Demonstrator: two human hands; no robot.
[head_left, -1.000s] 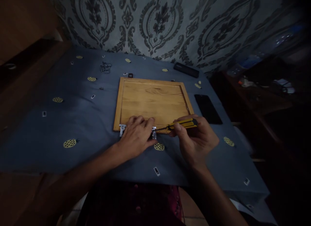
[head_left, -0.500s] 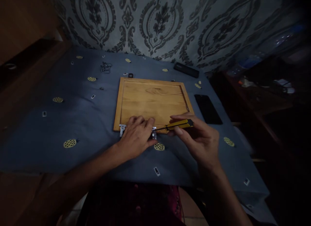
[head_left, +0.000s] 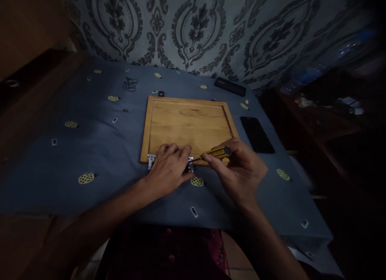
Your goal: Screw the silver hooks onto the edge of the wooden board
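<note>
A wooden panel point(head_left: 187, 123) with a raised frame lies flat on the cloth. Along its near edge sit two shiny metal fittings, which look like hinges: the left metal hinge point(head_left: 151, 161) and the right metal hinge point(head_left: 190, 164). My left hand point(head_left: 170, 167) is closed over the near edge between them, fingers bent on the panel and thumb beside the right hinge; its palm hides what lies beneath. My right hand point(head_left: 241, 167) grips a yellow and black screwdriver point(head_left: 220, 152) by its handle. The screwdriver's shaft points left, its tip at the right hinge.
A blue patterned cloth point(head_left: 99, 151) covers the table. A black phone point(head_left: 257, 134) lies right of the panel, and a dark oblong case point(head_left: 230, 86) behind it. Small metal parts point(head_left: 130, 84) rest at the back left. A plastic bottle point(head_left: 313, 73) is at the far right.
My right hand has shifted slightly left and its fingers have turned the screwdriver handle, with the thumb now further forward. My left hand stays in place on the panel's edge.
</note>
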